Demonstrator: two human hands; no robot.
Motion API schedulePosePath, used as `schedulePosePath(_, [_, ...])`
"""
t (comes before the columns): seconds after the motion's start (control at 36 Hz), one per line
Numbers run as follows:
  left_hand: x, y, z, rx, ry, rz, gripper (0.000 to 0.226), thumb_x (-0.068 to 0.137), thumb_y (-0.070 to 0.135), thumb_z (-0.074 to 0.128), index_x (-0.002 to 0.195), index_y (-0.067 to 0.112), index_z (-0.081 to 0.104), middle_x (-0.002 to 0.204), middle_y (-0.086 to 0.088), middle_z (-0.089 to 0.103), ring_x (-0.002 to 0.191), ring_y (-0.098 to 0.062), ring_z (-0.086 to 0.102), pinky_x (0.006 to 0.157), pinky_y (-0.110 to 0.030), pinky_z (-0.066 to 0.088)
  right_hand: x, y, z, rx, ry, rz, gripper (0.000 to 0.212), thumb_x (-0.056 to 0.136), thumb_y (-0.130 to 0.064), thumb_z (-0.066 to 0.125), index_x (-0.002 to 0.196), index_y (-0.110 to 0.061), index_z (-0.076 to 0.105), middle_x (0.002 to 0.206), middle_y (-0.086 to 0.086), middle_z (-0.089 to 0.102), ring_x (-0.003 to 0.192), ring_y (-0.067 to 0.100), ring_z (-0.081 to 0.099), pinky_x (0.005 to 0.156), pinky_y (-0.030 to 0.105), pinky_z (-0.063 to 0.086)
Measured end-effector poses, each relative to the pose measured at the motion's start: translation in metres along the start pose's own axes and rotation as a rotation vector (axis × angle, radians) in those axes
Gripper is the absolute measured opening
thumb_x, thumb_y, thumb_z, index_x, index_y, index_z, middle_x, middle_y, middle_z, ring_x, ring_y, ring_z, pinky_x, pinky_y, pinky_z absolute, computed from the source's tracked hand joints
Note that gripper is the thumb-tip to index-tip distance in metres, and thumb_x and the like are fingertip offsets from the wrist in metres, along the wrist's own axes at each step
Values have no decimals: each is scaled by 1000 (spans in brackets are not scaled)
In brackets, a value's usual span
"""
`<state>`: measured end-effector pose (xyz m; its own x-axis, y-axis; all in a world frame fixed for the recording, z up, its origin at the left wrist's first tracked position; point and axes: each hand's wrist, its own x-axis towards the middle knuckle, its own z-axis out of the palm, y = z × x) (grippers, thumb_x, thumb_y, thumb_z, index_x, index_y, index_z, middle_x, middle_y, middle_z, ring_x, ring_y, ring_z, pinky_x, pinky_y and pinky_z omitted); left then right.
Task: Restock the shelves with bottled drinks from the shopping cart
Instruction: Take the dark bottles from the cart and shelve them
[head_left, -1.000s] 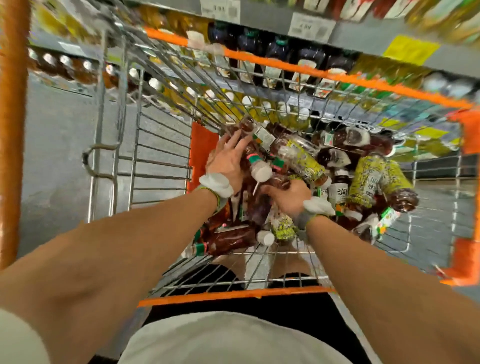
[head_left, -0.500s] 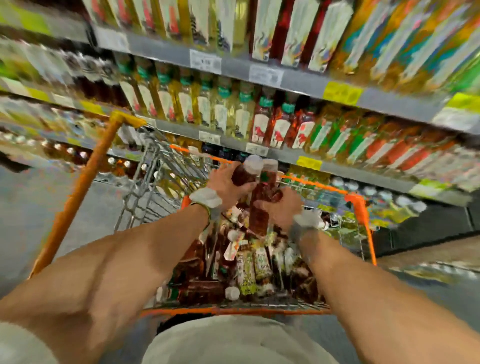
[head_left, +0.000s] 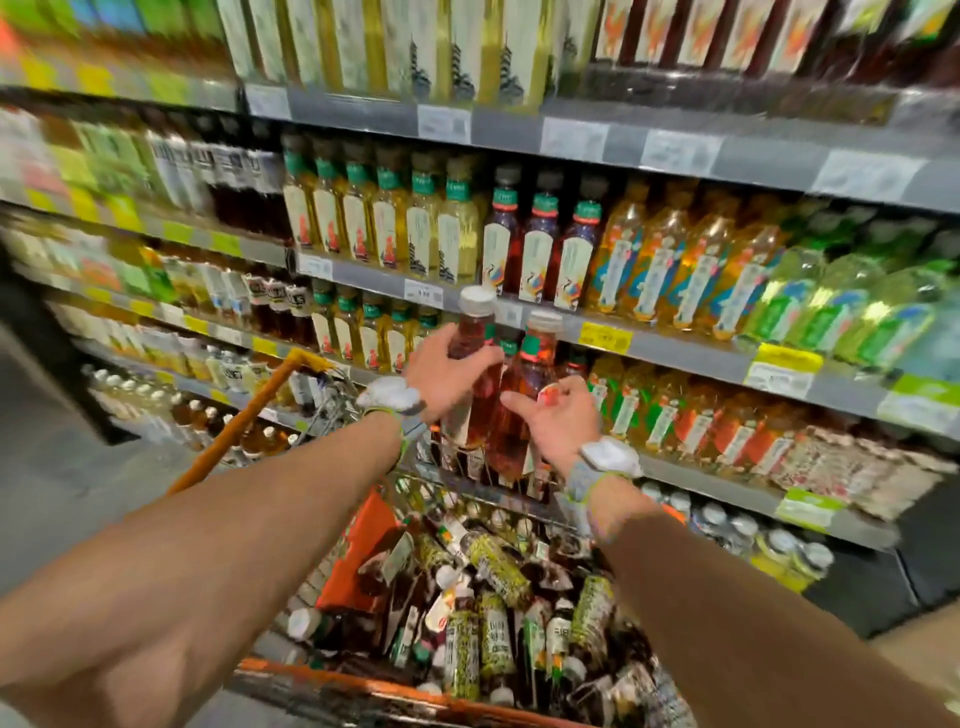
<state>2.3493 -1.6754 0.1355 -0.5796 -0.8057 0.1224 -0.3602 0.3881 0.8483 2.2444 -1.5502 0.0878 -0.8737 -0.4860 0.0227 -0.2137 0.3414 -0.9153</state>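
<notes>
- Above the wire-mesh shopping cart with orange plastic rim (head_left: 332, 675), close before the grey metal shelves (head_left: 691, 348): two slim bottles, upright, side by side and touching
- In the left hand (head_left: 447, 374), fingers curled round its shoulder: clear plastic bottle of reddish-brown drink with round white cap (head_left: 475, 332)
- In the right hand (head_left: 556, 421), gripped at mid-body: matching amber-red bottle with green neck band (head_left: 535, 364), glossy, round-shouldered
- Down in the cart: jumbled heap of dark and yellow-green labelled bottles (head_left: 483, 613), lying flat
- On both wrists: white padded bands (head_left: 392, 395)
</notes>
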Motion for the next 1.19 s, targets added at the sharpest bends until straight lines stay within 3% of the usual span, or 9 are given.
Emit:
schedulePosePath(0.22, [55,17,-39,-166,130,-33,44,63,61,73,92,29,67,86,8,72,86,-15,68,86,-37,53,22,-69,23,149,65,-86,48,63,-50,89,81,-20,55,70,-7,58,64,14,54,62,30,41])
schedulePosePath(0.39, [95,5,-66,-243,131,-30,28,78,48,72,97,28,67,87,18,66,81,-1,59,69,-23,43,52,-95,66,235,65,-129,49,65,-53,86,92,-20,64,71,-10,50,67,12,47,66,27,39])
schedulePosePath(0.56, [131,-25,-79,-267,142,-78,41,71,59,70,96,27,69,89,11,72,88,-13,65,82,-33,51,69,-103,108,255,90,-128,41,73,-50,82,73,-30,46,68,-11,41,61,9,38,61,27,34])
schedulePosePath(0.61, [144,-30,-83,-248,118,-71,46,68,61,71,95,24,69,89,7,72,86,-15,66,84,-35,53,75,-106,120,282,99,-71,42,69,-62,78,80,-28,58,77,-12,53,70,7,48,68,26,41])
schedulePosePath(0.72, [162,-30,-84,-209,58,-37,58,62,69,70,95,22,70,89,4,73,84,-18,68,85,-39,56,88,-111,124,371,87,-67,93,61,-77,72,129,-15,63,122,1,69,113,19,64,101,41,51])
schedulePosePath(0.83, [178,-20,-78,-184,-25,-24,60,60,73,69,92,23,67,90,4,72,87,-20,68,83,-36,54,99,-127,114,540,79,-59,46,84,-38,77,119,-10,66,110,6,74,102,20,70,97,49,54])
schedulePosePath(0.94, [184,-6,-65,-165,-31,-6,55,70,70,74,91,21,61,90,3,68,89,-23,63,73,-34,47,118,-131,103,730,5,23,76,68,-50,87,113,4,60,107,20,71,98,37,70,90,65,52])
schedulePosePath(1.03, [182,6,-55,-113,-19,-17,65,67,78,69,93,20,59,92,-1,67,88,-26,62,75,-35,48,123,-142,86,850,-36,83,48,84,-33,76,115,1,63,106,20,72,94,36,71,83,53,58])
schedulePosePath(1.19, [178,26,-43,-134,-17,-84,102,44,98,62,109,20,59,105,-4,69,94,-28,65,84,-40,54,136,-138,73,780,-71,30,72,71,-54,85,120,-5,64,112,17,73,104,33,70,94,54,55])
